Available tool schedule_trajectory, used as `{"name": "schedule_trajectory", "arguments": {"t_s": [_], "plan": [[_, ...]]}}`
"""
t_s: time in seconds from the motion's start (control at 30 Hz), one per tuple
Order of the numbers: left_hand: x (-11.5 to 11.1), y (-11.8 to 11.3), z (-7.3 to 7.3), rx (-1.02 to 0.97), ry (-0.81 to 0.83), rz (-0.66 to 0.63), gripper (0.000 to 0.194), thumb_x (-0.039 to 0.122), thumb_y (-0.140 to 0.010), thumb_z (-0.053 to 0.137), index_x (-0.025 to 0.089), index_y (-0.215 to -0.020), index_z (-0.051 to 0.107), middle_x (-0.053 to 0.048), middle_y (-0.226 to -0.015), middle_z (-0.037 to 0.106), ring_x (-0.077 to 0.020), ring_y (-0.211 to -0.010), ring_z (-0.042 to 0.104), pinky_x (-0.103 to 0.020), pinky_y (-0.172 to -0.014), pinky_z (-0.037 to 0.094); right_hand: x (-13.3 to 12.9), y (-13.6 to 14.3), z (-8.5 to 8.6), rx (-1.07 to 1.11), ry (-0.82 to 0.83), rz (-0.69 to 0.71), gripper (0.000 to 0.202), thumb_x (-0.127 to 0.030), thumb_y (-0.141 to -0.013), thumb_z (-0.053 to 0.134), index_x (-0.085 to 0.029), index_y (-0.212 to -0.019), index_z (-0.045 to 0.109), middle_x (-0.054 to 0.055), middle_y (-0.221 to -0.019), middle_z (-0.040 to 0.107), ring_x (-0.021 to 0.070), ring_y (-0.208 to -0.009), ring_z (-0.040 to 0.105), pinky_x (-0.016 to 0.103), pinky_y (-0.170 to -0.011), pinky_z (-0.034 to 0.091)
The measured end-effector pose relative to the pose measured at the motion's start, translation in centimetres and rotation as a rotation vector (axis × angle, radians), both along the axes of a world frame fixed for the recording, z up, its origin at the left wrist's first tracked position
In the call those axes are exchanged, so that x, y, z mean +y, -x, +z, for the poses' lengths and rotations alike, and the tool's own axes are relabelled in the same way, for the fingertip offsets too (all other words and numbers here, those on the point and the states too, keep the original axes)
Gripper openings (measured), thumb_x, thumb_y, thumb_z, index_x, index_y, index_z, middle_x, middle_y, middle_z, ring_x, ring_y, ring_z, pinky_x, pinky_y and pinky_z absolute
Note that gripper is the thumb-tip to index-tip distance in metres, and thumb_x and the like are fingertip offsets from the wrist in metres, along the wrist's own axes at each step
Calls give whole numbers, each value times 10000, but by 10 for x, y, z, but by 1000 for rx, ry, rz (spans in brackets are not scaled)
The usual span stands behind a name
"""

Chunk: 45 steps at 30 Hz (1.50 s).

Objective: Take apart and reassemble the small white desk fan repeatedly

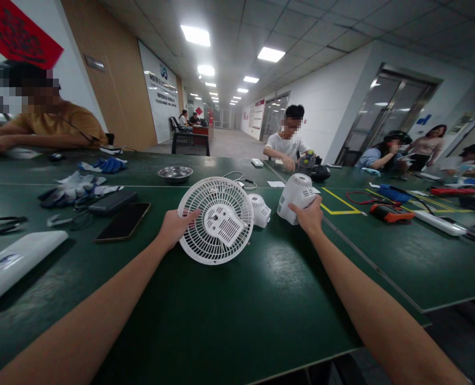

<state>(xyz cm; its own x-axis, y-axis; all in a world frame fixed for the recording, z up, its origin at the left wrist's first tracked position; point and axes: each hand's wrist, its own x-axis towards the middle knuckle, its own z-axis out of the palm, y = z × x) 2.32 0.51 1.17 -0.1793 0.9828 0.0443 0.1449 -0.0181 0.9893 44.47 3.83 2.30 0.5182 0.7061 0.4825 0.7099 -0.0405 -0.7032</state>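
Note:
My left hand point(176, 229) is closed on the left rim of a white round fan grille point(217, 251), thumb across its spokes. The grille is tilted up and shows its slotted hub towards me. A smaller white slotted housing point(261, 210) sits just behind the grille's right side, partly covered by it. On the right, my right hand point(310, 213) grips a white plastic fan base point(293, 190) with a vented, rounded top. The ends of some fingers are hidden behind the base.
On the left of the green table point(229, 321) lie a phone point(124, 222), a dark case point(113, 202), gloves point(75, 187) and a white device point(18, 262). A metal bowl point(175, 173) stands farther back. To the right is an orange meter point(391, 213). A person point(287, 141) works opposite.

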Motion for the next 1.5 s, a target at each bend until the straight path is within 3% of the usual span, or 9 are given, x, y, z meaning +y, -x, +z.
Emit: {"name": "schedule_trajectory", "arguments": {"t_s": [0.3, 0.6, 0.93, 1.07, 1.2, 1.27, 1.33, 1.43, 1.5], "plan": [[2, 1, -2, -4, 13, 18, 343, 384, -691, 782, 124, -903, 714, -101, -780, 755, -259, -690, 723, -378, -622, 591, 2, -7, -7, 0, 70, 38, 1061, -531, -566, 775, -246, -1407, 194, 141, -1301, 576, 354, -1118, 604, 471, -933, 460], [1, -1, -1, 16, -32, 15, 324, 397, -697, 772, 122, -858, 716, -95, -766, 753, -247, -687, 719, -353, -617, 583, 4, -9, -9, 33, 134, -50, 981, -515, -529, 801, -239, -1323, 293, 145, -1258, 596, 369, -1139, 590, 499, -946, 457], [0, -1, -1, -8, 2, 23, 269, 351, -714, 767, 132, -863, 714, -96, -778, 756, -247, -686, 725, -360, -618, 592, 2, -11, -6, 60, 189, 7, 925, -498, -542, 791, -238, -1294, 320, 140, -1257, 589, 360, -1136, 590, 489, -941, 459], [-2, -1, 2, -31, 30, -8, 281, 343, -728, 762, 128, -900, 708, -101, -799, 757, -247, -694, 727, -373, -629, 597, 0, -7, -5, 53, 119, 24, 990, -459, -547, 790, -222, -1348, 259, 163, -1294, 537, 364, -1174, 544, 498, -969, 427], [-2, -1, 3, -1, 24, 10, 281, 353, -725, 764, 131, -888, 709, -94, -771, 753, -246, -669, 721, -366, -605, 592, -13, 9, 13, -116, -137, -80, 961, -475, -641, 731, -196, -1405, 219, 204, -1388, 385, 398, -1297, 375, 585, -1040, 301], [-1, -1, 2, -1, 14, 14, 286, 360, -721, 766, 131, -882, 710, -94, -765, 752, -249, -674, 722, -366, -612, 593, -22, 22, 23, -202, -280, -23, 843, -452, -725, 672, -185, -1400, 242, 191, -1400, 357, 361, -1317, 343, 559, -1074, 268], [0, -1, 1, -13, 14, 6, 294, 366, -717, 768, 130, -885, 710, -97, -771, 753, -254, -688, 725, -374, -629, 595, -29, 38, 28, -238, -320, 88, 740, -445, -772, 631, -177, -1374, 293, 179, -1364, 402, 325, -1270, 402, 521, -1073, 299], [0, 0, 0, -27, 15, 0, 308, 369, -709, 773, 132, -896, 711, -100, -787, 756, -255, -698, 727, -387, -649, 597, -31, 62, 19, -284, -238, 337, 667, -443, -783, 630, -181, -1345, 385, 158, -1321, 476, 304, -1225, 458, 480, -1065, 340], [0, 0, 0, -26, 15, -9, 307, 373, -710, 770, 135, -895, 711, -98, -795, 758, -253, -700, 727, -386, -649, 596, -27, 75, 5, -308, -158, 474, 731, -423, -757, 663, -194, -1386, 370, 147, -1371, 461, 312, -1256, 447, 493, -1079, 326]]}}
